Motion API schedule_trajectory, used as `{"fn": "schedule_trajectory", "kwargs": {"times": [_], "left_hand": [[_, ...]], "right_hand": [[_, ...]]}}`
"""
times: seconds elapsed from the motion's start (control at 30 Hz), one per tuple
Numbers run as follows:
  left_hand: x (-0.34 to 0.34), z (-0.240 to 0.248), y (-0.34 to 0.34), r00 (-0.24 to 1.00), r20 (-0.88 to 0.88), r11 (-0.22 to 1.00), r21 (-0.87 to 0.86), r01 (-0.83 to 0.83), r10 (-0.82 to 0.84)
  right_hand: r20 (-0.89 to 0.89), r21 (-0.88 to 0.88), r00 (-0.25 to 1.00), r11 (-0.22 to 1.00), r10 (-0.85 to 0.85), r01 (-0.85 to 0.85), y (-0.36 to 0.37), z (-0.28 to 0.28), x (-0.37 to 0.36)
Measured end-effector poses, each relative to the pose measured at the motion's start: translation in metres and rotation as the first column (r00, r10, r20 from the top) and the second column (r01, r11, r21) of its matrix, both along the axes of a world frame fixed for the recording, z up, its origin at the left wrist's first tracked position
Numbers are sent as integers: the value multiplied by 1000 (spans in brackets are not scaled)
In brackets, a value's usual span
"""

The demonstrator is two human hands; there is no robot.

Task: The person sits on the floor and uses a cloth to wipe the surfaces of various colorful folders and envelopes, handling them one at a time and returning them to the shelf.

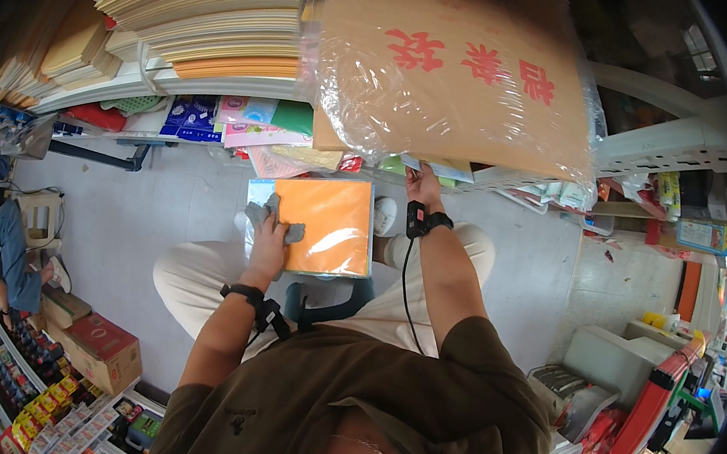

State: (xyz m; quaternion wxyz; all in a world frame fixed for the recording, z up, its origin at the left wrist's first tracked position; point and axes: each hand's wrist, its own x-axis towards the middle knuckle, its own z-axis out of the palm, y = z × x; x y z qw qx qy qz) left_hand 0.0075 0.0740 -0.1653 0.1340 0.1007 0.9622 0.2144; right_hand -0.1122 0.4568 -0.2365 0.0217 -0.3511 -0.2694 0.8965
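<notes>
On my lap lies an orange sheet-like pack (328, 228) in clear shiny wrapping, with a pale blue strip showing along its left side. My left hand (267, 248) is closed on a crumpled grey cloth (260, 213) and presses it onto the left part of the pack. Farther forward and right, my right hand (423, 189) reaches to the low shelf edge. Its fingers pinch the edge of a thin, pale flat packet (446, 170); part of that packet is hidden under a plastic-wrapped stack of brown paper envelopes (456, 104).
Stacked envelopes (216, 30) fill the shelf at far left, above colourful flat packets (260, 114). Cardboard boxes (103, 346) stand on the floor at left, near a seated person (2, 247). A grey box-like machine (572, 391) sits at right. A cable (406, 294) hangs from my right wrist.
</notes>
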Motion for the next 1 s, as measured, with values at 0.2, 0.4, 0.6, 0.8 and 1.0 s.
{"fn": "schedule_trajectory", "kwargs": {"times": [0.2,0.4,0.6,0.8,1.0], "left_hand": [[-2,7,3,1000,-10,999,50,18,-18],[-2,0,0,996,-83,996,83,35,-28],[-4,0,1,997,-71,990,139,8,2],[-14,-4,2,999,-25,979,204,-17,23],[-35,13,-27,784,-211,716,589,-375,584]], "right_hand": [[-66,54,997,998,-35,39,-16,64,57],[-43,126,998,991,48,-42,-4,125,154],[15,246,981,950,194,-192,-17,203,208],[-70,317,903,868,423,-382,-17,211,216],[-23,324,797,759,603,-565,-26,225,203]]}}
